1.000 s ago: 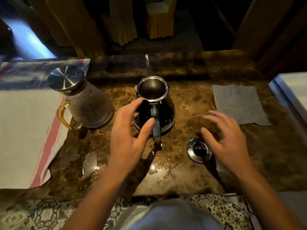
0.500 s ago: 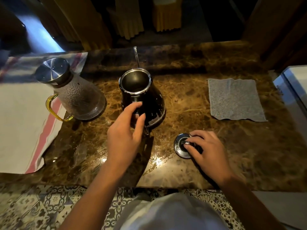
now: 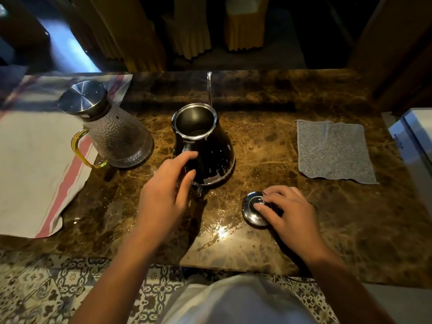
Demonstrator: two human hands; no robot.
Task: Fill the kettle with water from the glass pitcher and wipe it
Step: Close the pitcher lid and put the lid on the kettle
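kettle [image 3: 205, 146]: lidless, upright mid-counter [image 3: 268, 146], just ahead of left hand [image 3: 163, 197], fingers loosely spread at handle, not clamped | lid [image 3: 253, 210]: flat near kettle, under right hand [image 3: 289, 213], fingertips curled onto knob | pitcher [image 3: 112, 134]: left, capped | count: 1 kettle, 1 lid, 1 pitcher, 1 grey cloth [image 3: 334, 152], 1 striped towel [image 3: 35, 164]

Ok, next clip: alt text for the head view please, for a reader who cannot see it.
On a brown marble counter, the left hand reaches to the handle of an open black kettle while the right hand pinches the knob of the kettle lid lying beside it. A lidded glass pitcher stands left of the kettle; a grey cloth lies right.
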